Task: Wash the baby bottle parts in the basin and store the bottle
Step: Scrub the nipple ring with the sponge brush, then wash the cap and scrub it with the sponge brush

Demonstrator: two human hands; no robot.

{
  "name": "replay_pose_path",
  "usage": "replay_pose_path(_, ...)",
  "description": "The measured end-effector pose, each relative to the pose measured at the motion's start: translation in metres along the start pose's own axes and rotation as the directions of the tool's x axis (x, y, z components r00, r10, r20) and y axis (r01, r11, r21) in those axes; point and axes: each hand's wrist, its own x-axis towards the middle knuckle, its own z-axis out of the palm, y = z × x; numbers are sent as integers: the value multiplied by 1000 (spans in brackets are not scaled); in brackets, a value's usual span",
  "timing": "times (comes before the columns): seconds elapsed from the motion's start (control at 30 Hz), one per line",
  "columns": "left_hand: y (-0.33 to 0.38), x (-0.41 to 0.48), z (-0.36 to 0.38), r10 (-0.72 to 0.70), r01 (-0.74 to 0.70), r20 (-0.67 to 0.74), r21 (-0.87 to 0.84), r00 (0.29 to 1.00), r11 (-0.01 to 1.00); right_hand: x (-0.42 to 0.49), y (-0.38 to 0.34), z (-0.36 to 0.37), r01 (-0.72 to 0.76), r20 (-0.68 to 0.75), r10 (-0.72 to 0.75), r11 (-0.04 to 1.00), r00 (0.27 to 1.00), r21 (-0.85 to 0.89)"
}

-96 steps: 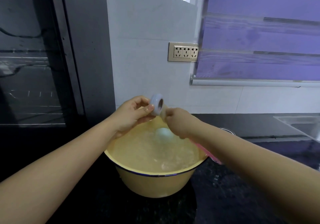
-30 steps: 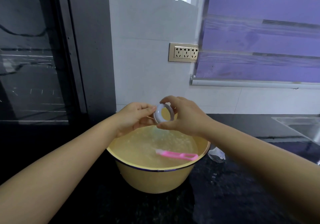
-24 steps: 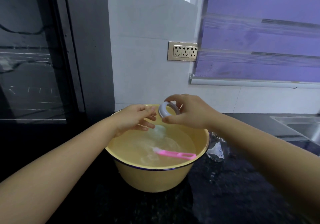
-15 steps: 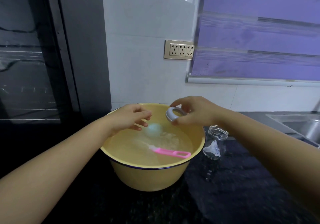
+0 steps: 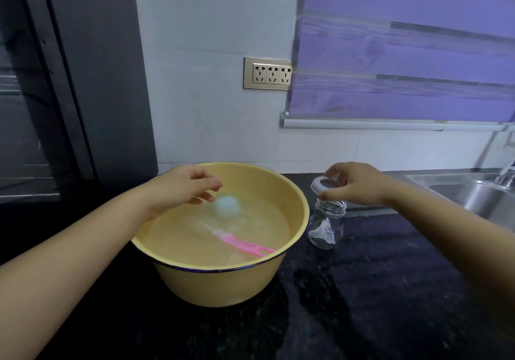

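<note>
A yellow basin point(image 5: 223, 281) of soapy water stands on the black counter. A pale blue cap point(image 5: 228, 206) floats in it, and a pink brush point(image 5: 242, 245) lies across the water. My left hand point(image 5: 184, 189) hovers over the basin's left side, fingers loosely curled and holding nothing. To the right of the basin a clear glass bottle point(image 5: 324, 227) stands upright with its mouth uncovered. My right hand point(image 5: 354, 182) holds the white screw ring point(image 5: 323, 184) just above the bottle's mouth.
A steel sink point(image 5: 473, 192) with a tap sits at the far right. A wall socket point(image 5: 267, 74) and a purple blind point(image 5: 404, 53) are behind. A dark cabinet stands at the left. The black counter point(image 5: 362, 304) stretches in front.
My right hand carried the ring from above the basin rightward to just over the bottle. My left hand let go of the ring and stayed over the water.
</note>
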Motion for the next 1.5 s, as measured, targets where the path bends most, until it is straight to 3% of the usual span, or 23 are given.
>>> replay_pose_path(0.43, 1, -3, 1, -12, 10, 52, 38, 999, 999, -4, 23, 17, -9, 41, 14, 992, 999, -126)
replay_pose_path(0.6, 2, -4, 1, -13, 11, 51, 42, 999, 999, -3, 13, 14, -7, -19, 0, 934, 1000, -357)
replay_pose_path(0.67, 2, -4, 2, -11, 9, 47, 45, 999, 999, -2, 2, 15, -35, -120, -2, 952, 993, -304)
replay_pose_path(0.73, 2, -3, 2, -9, 7, 41, 52, 999, 999, -1, -14, 15, -16, -217, -8, 994, 976, -109)
replay_pose_path(0.83, 0, -2, 2, -14, 12, 33, 67, 999, 998, -6, -47, 16, 110, -241, -63, 976, 969, 187)
replay_pose_path(0.93, -3, 0, 2, -20, 17, 19, 114, 1000, 993, -13, -85, 25, 227, -105, -208, 949, 972, 220)
replay_pose_path(1.0, -5, 2, 1, -14, 14, -1, 173, 1000, 985, -11, -107, 38, 283, 93, -290, 955, 952, 89)
replay_pose_path(1.1, -8, 4, 0, -3, 8, -18, 276, 1000, 961, -4, -131, 56, 340, 375, -286, 936, 882, -87)
replay_pose_path(1.17, -10, 5, 0, -10, 16, -20, 307, 1000, 952, 0, -140, 61, 363, 464, -265, 922, 845, -136)
replay_pose_path(1.3, -10, 6, 0, 8, 8, -44, 347, 999, 938, 6, -149, 66, 371, 485, -242, 909, 840, -190)
replay_pose_path(1.5, -6, 6, 0, 105, -55, -148, 305, 983, 951, 15, -143, 49, 390, 286, -305, 864, 908, -318)
